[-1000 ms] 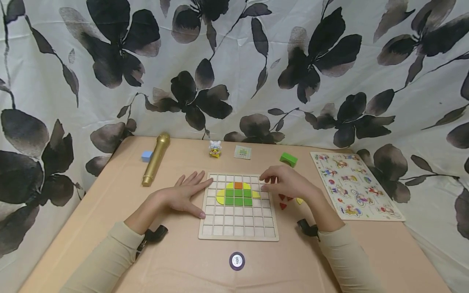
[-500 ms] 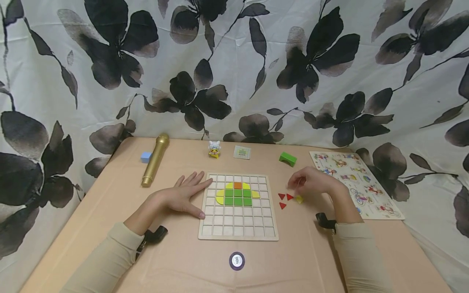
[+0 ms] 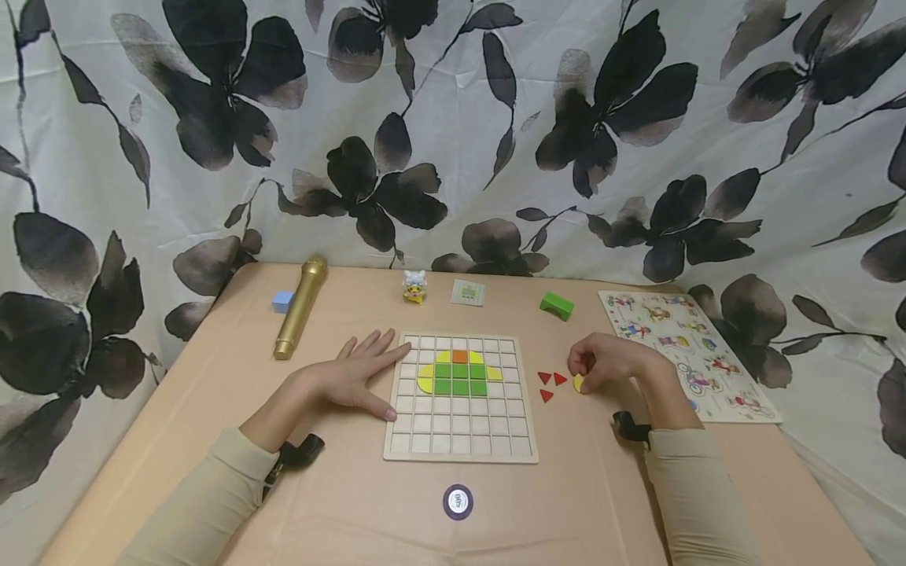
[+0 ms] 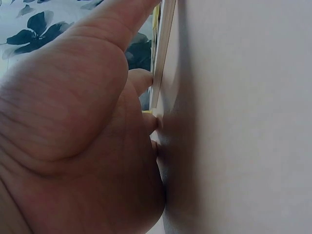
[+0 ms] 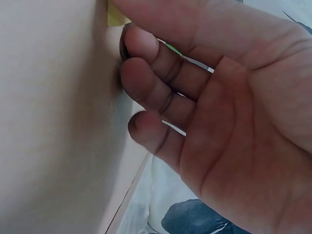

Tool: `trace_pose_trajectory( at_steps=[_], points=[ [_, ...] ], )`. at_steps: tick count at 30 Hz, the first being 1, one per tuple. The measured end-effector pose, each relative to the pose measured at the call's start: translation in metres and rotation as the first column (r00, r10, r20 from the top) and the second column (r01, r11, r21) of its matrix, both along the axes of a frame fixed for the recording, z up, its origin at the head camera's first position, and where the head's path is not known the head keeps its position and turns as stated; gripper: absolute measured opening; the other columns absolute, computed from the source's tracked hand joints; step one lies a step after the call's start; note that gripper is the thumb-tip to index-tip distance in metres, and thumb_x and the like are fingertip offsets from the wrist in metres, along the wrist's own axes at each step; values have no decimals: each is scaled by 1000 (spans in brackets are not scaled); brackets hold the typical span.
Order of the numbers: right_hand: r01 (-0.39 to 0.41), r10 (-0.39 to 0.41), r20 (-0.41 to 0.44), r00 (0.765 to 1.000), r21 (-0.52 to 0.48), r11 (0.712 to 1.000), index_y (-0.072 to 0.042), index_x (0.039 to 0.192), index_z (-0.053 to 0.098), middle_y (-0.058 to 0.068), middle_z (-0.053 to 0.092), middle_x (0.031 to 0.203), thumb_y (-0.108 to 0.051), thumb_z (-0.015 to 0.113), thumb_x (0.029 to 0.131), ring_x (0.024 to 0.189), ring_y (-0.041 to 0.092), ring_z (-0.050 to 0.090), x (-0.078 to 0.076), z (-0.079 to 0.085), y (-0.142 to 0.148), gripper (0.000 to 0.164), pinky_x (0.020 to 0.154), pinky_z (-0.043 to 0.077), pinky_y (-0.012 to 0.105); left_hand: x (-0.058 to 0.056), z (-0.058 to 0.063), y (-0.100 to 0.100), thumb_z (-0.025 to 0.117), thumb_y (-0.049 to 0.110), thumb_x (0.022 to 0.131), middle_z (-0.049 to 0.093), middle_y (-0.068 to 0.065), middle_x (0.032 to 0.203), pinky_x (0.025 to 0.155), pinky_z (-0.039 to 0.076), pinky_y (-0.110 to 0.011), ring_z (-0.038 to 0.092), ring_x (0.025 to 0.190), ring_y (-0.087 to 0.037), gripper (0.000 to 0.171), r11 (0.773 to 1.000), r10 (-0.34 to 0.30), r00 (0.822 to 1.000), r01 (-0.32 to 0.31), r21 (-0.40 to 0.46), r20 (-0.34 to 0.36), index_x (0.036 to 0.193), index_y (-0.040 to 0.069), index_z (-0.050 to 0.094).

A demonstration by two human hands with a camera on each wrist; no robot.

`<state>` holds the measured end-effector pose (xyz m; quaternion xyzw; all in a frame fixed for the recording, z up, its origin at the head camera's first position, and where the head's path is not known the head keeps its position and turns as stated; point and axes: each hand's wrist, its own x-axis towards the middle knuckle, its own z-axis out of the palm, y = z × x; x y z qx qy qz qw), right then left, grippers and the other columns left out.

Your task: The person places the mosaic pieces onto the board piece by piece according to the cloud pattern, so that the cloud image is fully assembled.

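Observation:
My left hand [image 3: 354, 379] lies flat with fingers spread, its thumb and index finger on the left edge of a white gridded puzzle board [image 3: 460, 428]. Green square tiles [image 3: 460, 389], yellow rounded tiles [image 3: 425, 380] and an orange tile [image 3: 460, 357] form a shape in the board's upper half. Right of the board, my right hand [image 3: 616, 363] pinches a yellow tile [image 3: 578, 383] between thumb and fingers, close to the table. In the right wrist view the yellow tile [image 5: 116, 15] shows by the thumb, the other fingers curled. Several red triangle tiles [image 3: 546, 396] lie between board and hand.
A picture board [image 3: 708, 377] lies at right beside my forearm. Farther back are a green arch block [image 3: 557, 306], a pattern card [image 3: 468, 293], a small figurine [image 3: 414, 288], a gold tube [image 3: 300, 310] and a blue block [image 3: 282, 302]. A round chip [image 3: 458, 502] lies in front.
My right hand has left the board's right edge, moved right and then down to the yellow tile, which it now pinches. The left hand has stayed in place.

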<state>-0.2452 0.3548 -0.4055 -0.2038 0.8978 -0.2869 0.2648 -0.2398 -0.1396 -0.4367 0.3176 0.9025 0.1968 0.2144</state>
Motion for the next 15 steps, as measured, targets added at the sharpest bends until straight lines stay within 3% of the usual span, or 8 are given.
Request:
trace_pose_trajectory(
  at_steps=[15],
  points=[
    [20, -20, -68, 997, -2, 1000, -6, 90, 72, 1, 64, 84, -3, 85, 82, 80, 19, 56, -7, -4, -5, 15, 72, 48, 27, 0, 0, 0, 80, 69, 77, -7, -15, 176, 126, -10, -66, -13, 162, -39, 120, 1000, 1, 1000, -1, 4, -2, 169, 26, 14]
  ],
)
